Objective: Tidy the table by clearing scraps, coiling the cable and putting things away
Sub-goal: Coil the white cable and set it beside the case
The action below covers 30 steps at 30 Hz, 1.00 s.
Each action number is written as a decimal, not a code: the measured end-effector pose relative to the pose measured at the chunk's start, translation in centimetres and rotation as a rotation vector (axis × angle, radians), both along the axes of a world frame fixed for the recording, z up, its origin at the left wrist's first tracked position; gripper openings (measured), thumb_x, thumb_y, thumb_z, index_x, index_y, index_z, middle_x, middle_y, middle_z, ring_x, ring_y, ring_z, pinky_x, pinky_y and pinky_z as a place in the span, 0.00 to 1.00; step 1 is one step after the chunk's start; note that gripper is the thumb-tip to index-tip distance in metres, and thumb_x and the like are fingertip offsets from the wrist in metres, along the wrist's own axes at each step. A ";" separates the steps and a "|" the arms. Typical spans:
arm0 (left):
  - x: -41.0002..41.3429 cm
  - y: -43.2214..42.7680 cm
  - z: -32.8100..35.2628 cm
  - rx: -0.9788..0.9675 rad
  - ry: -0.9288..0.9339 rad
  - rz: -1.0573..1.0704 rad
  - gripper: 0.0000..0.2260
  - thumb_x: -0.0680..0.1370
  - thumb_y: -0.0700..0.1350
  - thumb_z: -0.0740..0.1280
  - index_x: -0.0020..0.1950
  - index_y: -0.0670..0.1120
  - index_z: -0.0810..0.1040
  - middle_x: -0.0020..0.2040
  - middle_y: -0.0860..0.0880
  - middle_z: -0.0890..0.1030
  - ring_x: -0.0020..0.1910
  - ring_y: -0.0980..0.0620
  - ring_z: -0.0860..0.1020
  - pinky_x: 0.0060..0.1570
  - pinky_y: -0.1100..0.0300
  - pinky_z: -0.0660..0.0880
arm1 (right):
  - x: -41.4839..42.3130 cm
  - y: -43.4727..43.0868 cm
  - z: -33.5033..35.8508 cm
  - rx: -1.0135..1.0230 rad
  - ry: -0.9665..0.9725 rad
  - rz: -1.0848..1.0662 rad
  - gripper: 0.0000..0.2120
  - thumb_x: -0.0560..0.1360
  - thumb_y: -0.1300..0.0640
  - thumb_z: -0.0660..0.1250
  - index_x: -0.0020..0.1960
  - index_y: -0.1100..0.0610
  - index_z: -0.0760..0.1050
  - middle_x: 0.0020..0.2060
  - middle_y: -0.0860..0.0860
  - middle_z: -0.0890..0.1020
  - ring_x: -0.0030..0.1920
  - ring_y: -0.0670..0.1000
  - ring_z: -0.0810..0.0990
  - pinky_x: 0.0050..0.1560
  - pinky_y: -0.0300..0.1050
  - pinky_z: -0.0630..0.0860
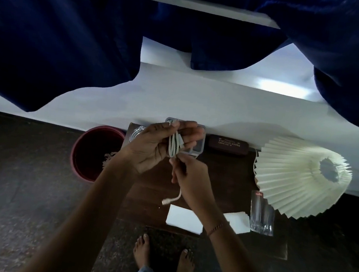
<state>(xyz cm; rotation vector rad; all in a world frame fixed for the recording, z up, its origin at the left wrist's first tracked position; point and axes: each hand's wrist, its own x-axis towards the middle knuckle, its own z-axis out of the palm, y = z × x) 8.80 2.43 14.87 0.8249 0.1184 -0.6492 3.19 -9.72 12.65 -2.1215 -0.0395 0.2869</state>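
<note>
My left hand (150, 148) holds several loops of a white cable (174, 145) wound over its fingers, above the dark wooden table (153, 184). My right hand (191, 177) pinches the cable's free tail just below the coil; the tail hangs down and ends in a small plug (165, 201). A clear plastic box (197, 151) lies behind my hands, mostly hidden. Two white paper sheets (183, 219) (239, 222) lie near the table's front edge. A red bin (82, 151) with pale scraps (109, 158) in it stands on the floor to the left.
A pleated cream lampshade (299, 178) lies on its side at the right. A clear drinking glass (262, 214) stands in front of it. A dark spectacle case (229, 146) lies at the back, a glass dish (137, 134) at back left. Dark blue curtains hang above.
</note>
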 end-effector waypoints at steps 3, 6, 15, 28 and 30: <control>-0.2 0.0 -0.9 0.122 -0.015 0.046 0.15 0.80 0.41 0.54 0.59 0.34 0.74 0.53 0.41 0.83 0.56 0.46 0.81 0.56 0.57 0.77 | -1.2 0.3 -0.1 -0.090 -0.006 0.017 0.11 0.79 0.55 0.59 0.53 0.59 0.78 0.35 0.47 0.78 0.32 0.40 0.73 0.34 0.27 0.67; -0.5 0.0 -1.6 0.254 -0.012 0.063 0.16 0.81 0.42 0.53 0.60 0.34 0.73 0.54 0.41 0.82 0.54 0.49 0.82 0.57 0.58 0.77 | -1.7 0.3 0.0 -0.182 0.010 0.033 0.13 0.79 0.53 0.58 0.53 0.58 0.78 0.44 0.53 0.82 0.40 0.46 0.78 0.39 0.34 0.71; -1.1 -1.1 -2.2 0.445 0.255 0.004 0.29 0.81 0.54 0.43 0.64 0.33 0.70 0.56 0.39 0.78 0.43 0.53 0.82 0.39 0.65 0.79 | -0.7 -1.7 2.8 -0.388 -0.111 0.122 0.10 0.79 0.55 0.58 0.51 0.55 0.77 0.45 0.52 0.82 0.43 0.51 0.80 0.43 0.43 0.75; -3.2 -2.3 -0.5 0.487 0.032 -0.351 0.23 0.82 0.50 0.47 0.45 0.40 0.77 0.33 0.47 0.84 0.29 0.53 0.81 0.26 0.62 0.76 | 4.8 -5.3 4.9 -0.003 0.100 0.115 0.07 0.67 0.58 0.74 0.45 0.56 0.81 0.38 0.51 0.85 0.33 0.42 0.81 0.36 0.27 0.75; -3.5 -2.0 -0.8 0.489 0.017 -0.331 0.23 0.80 0.53 0.50 0.38 0.43 0.77 0.29 0.48 0.81 0.26 0.53 0.78 0.24 0.62 0.74 | 5.0 -6.0 4.4 0.175 0.212 0.019 0.07 0.65 0.61 0.75 0.43 0.58 0.81 0.35 0.55 0.83 0.29 0.42 0.80 0.33 0.30 0.77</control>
